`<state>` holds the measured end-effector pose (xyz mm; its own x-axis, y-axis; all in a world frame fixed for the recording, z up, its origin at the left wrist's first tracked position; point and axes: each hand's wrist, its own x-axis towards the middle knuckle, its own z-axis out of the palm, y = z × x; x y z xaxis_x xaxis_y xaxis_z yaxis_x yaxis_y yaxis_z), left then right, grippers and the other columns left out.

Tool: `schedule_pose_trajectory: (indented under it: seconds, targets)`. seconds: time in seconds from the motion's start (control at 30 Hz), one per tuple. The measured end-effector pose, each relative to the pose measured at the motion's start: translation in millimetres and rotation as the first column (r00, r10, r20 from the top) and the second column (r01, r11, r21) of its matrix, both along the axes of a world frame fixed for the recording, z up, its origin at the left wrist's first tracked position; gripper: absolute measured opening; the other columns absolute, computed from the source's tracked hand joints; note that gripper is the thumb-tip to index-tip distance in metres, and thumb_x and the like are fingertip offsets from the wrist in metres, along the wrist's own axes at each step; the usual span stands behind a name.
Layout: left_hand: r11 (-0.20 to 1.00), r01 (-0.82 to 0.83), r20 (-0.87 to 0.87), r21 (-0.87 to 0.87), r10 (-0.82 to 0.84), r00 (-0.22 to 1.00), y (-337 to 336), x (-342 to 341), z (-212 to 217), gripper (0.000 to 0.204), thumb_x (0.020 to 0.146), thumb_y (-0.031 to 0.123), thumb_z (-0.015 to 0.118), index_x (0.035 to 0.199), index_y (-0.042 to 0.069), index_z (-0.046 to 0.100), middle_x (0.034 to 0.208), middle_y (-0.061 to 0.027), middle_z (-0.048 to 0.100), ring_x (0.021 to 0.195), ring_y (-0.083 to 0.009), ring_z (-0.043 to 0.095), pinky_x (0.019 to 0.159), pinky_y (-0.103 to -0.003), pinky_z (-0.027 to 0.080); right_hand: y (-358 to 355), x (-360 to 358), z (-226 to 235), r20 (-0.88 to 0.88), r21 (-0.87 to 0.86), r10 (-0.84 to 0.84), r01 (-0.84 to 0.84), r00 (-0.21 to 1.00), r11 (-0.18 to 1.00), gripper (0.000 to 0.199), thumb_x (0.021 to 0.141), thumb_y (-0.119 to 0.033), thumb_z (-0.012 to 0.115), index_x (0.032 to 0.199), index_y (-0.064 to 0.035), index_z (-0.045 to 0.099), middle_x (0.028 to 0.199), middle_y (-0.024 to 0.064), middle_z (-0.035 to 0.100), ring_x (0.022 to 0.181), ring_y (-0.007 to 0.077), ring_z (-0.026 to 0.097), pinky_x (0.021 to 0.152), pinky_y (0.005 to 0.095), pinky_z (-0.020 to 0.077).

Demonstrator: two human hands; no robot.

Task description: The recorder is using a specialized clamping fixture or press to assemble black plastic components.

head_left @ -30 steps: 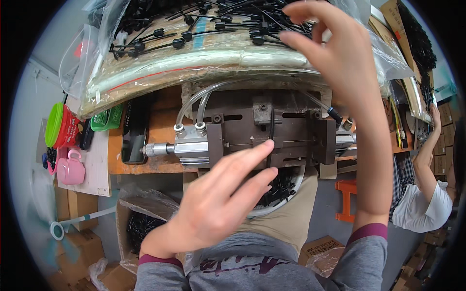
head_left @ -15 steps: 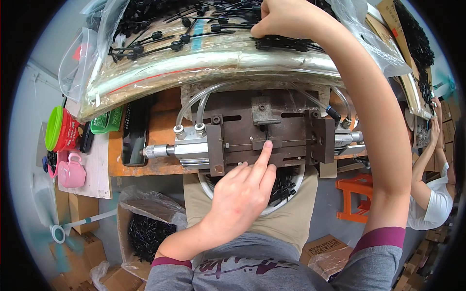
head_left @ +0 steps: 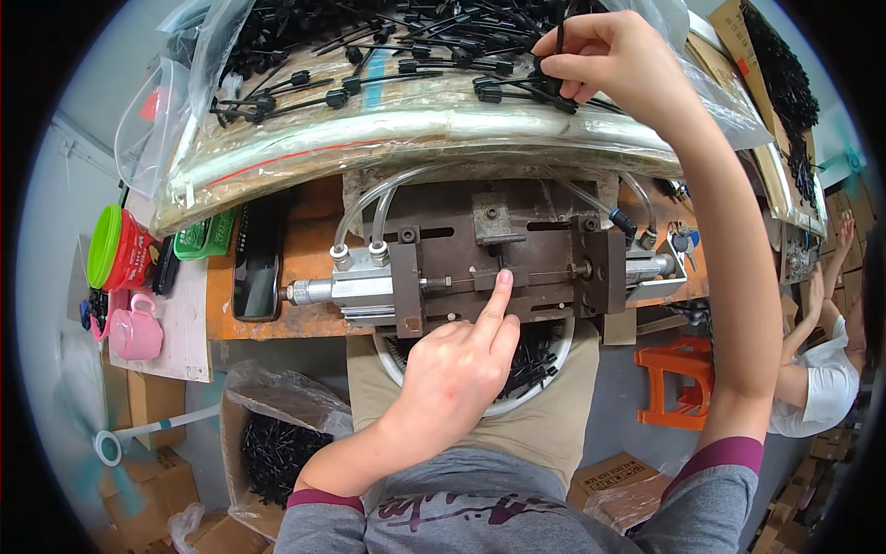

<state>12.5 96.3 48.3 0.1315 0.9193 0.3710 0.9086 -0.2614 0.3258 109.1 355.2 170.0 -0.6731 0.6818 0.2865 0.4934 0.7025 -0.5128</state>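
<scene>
My left hand (head_left: 452, 369) rests over a dark metal fixture (head_left: 544, 249). Its index finger is stretched out, the tip pressing at a small block (head_left: 489, 279) in the middle where a thin black piece shows; the other fingers are loosely bent. Above the heap on the raised tray, my right hand (head_left: 614, 69) pinches a black cable tie (head_left: 560, 39) between thumb and fingers, strap pointing up. More black cable ties (head_left: 415, 55) with chunky heads lie scattered on that tray (head_left: 415, 129). Pneumatic cylinders, left (head_left: 365, 288) and right (head_left: 646, 268), flank the fixture.
A ring-rimmed container (head_left: 531, 369) of black parts sits in my lap. Left are a pink mug (head_left: 138, 330), a red-green tub (head_left: 120, 249) and a black tray (head_left: 257, 268). An orange stool (head_left: 674, 383) and a co-worker's arm (head_left: 808, 309) are to the right.
My right hand has drawn back rightward from the heap with a cable tie in its pinch. Rod ends now stick out farther inside the fixture. My left hand stays at the block.
</scene>
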Motion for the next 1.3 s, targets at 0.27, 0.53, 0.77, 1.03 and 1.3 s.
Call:
schedule_pose_trajectory:
  seconds: [0.27, 0.53, 0.77, 1.03, 1.3]
  targets:
    - [0.999, 0.048, 0.054, 0.004, -0.048, 0.997, -3, -3, 1, 0.023, 0.076, 0.010, 0.076, 0.095, 0.003, 0.065, 0.134, -0.0196, 0.059, 0.064, -0.0224, 0.066, 0.062, -0.031, 0.054, 5, 28, -2, -0.363, -0.079, 0.014, -0.045, 0.932, 0.996, 0.022, 0.091, -0.015, 0.069, 0.107, -0.0003, 0.072, 0.092, 0.0063, 0.070, 0.081, 0.0101, 0.067, 0.079, 0.0241, 0.0545]
    - [0.993, 0.094, 0.385, 0.071, -0.114, 0.916, -8, -5, 37, 0.043, 0.074, 0.020, 0.085, 0.110, 0.003, 0.068, 0.128, -0.0166, 0.065, 0.076, -0.0192, 0.072, 0.066, -0.028, 0.057, 8, 45, -4, -0.636, -0.381, -0.130, -0.163, 0.760, 0.910, 0.029, 0.094, -0.015, 0.069, 0.116, 0.0035, 0.066, 0.098, 0.0061, 0.069, 0.080, 0.0060, 0.064, 0.073, 0.0187, 0.0519]
    - [0.919, -0.126, 0.427, 0.374, -0.050, 0.903, 7, -21, 52, 0.054, 0.073, 0.000, 0.082, 0.123, -0.002, 0.064, 0.127, -0.0213, 0.063, 0.108, -0.0278, 0.066, 0.080, -0.031, 0.058, -96, 39, -14, -0.597, -0.644, -0.111, -0.393, 0.794, 0.656, 0.017, 0.091, -0.012, 0.070, 0.098, 0.0024, 0.066, 0.079, 0.0065, 0.067, 0.060, 0.0107, 0.064, 0.057, 0.0233, 0.0535]
    - [0.982, 0.066, 0.620, 0.174, -0.162, 0.768, -22, -17, 45, 0.040, 0.065, 0.004, 0.087, 0.103, 0.001, 0.073, 0.104, -0.0155, 0.073, 0.092, -0.0213, 0.072, 0.072, -0.031, 0.059, -140, 69, -53, -0.622, -0.743, -0.300, -0.423, 0.723, 0.519, 0.013, 0.094, -0.007, 0.063, 0.099, 0.0050, 0.065, 0.095, 0.0148, 0.071, 0.058, 0.0100, 0.062, 0.048, 0.0192, 0.0478]
    - [0.993, -0.062, 0.501, 0.097, 0.005, 0.865, -21, 1, 0, 0.033, 0.073, 0.000, 0.080, 0.105, -0.002, 0.071, 0.119, -0.0183, 0.068, 0.084, -0.0218, 0.071, 0.070, -0.032, 0.058, -151, 91, -78, -0.703, -0.540, -0.336, -0.163, 0.627, 0.825, 0.024, 0.095, -0.011, 0.064, 0.108, 0.0084, 0.070, 0.107, 0.0118, 0.061, 0.068, 0.0091, 0.059, 0.053, 0.0205, 0.0468]
